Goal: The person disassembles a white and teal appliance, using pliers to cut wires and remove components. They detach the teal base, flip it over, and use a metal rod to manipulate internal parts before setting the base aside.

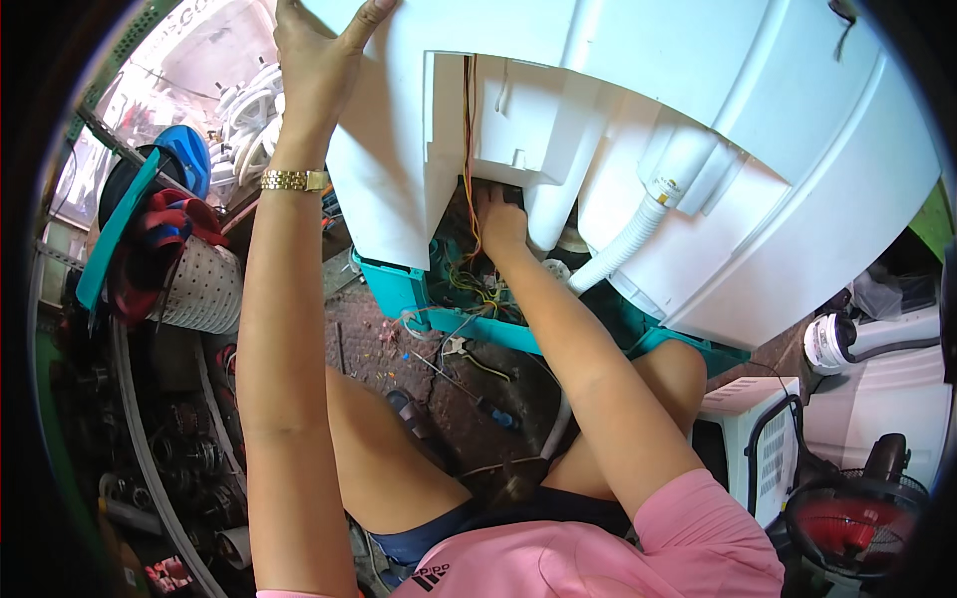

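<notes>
A white washing machine body (pixel 688 30) stands tilted before me on a teal base (pixel 394 289). High at its left corner, my left hand (pixel 317 50) grips the edge, thumb spread on the panel; some fingertips run out of the picture. Through the opening in the body my right hand (pixel 501 221) reaches into the machine. Its fingers look curled, and what they touch is hidden in the dark. Close beside it hang red and yellow wires (pixel 469 149), running down to tangled wiring (pixel 483 297) in the base. A white corrugated drain hose (pixel 626 239) slopes down on the right.
Between my legs lie pliers (pixel 478 361) and a blue-handled screwdriver (pixel 493 411) on the dirty floor. A white perforated basket (pixel 199 284) is at left, above shelves of dark parts (pixel 184 439). At right are a white boxy appliance (pixel 753 429) and a red fan (pixel 852 523).
</notes>
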A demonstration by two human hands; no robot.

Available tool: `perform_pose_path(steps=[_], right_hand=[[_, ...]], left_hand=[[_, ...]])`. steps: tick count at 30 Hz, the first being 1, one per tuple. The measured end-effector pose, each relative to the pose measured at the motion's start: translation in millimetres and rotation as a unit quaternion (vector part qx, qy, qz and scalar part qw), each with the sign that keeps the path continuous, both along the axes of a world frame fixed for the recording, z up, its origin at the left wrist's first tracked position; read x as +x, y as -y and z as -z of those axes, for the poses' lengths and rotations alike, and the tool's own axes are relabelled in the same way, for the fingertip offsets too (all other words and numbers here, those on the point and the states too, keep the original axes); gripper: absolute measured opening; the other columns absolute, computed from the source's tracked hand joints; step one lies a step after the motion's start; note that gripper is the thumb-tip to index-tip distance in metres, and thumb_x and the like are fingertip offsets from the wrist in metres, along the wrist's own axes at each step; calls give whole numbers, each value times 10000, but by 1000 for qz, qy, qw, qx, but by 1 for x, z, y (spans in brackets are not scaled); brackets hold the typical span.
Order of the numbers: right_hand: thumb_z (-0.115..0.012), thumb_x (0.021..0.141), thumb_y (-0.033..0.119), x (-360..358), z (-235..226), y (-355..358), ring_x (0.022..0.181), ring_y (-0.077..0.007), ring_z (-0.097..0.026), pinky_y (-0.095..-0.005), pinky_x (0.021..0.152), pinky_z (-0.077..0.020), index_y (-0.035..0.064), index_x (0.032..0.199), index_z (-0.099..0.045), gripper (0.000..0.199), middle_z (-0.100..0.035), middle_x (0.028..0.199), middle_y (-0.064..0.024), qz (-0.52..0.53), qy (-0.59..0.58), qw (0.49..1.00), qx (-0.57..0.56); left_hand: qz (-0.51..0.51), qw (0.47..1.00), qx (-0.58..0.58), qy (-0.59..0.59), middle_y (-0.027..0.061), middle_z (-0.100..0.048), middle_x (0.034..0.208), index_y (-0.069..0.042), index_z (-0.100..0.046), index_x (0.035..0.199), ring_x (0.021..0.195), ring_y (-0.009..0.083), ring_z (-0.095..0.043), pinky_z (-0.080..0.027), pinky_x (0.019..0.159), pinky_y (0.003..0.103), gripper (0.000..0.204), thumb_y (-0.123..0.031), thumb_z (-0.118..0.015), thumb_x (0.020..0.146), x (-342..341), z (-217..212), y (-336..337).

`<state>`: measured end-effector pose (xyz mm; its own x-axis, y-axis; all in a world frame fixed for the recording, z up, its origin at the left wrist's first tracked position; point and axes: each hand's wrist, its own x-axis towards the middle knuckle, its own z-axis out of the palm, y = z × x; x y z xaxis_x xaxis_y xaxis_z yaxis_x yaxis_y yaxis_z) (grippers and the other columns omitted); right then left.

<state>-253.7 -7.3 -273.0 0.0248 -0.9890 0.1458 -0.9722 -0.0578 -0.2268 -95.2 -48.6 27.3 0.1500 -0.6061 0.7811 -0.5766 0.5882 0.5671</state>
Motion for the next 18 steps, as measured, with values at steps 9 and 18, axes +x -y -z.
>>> perform_pose_path(steps=[9,18], right_hand=[[-517,877,173,-17,7,0,790,-333,-688,-402,624,-562,57,1054,-656,254,-593,1162,-190,-55,-54,996,52],[-507,866,175,-4,-46,-48,1085,-324,-528,-412,812,-487,72,1122,-632,304,-532,1273,-165,-161,-292,943,2]], left_hand=[[-52,996,-28,65,286,-234,1410,54,-154,1474,1372,423,-203,-214,1136,520,999,-473,-697,821,-12,7,-19],[-95,989,-52,102,243,-266,1398,12,-253,1456,1341,404,-256,-242,1126,508,810,-327,-686,861,-11,20,-31]])
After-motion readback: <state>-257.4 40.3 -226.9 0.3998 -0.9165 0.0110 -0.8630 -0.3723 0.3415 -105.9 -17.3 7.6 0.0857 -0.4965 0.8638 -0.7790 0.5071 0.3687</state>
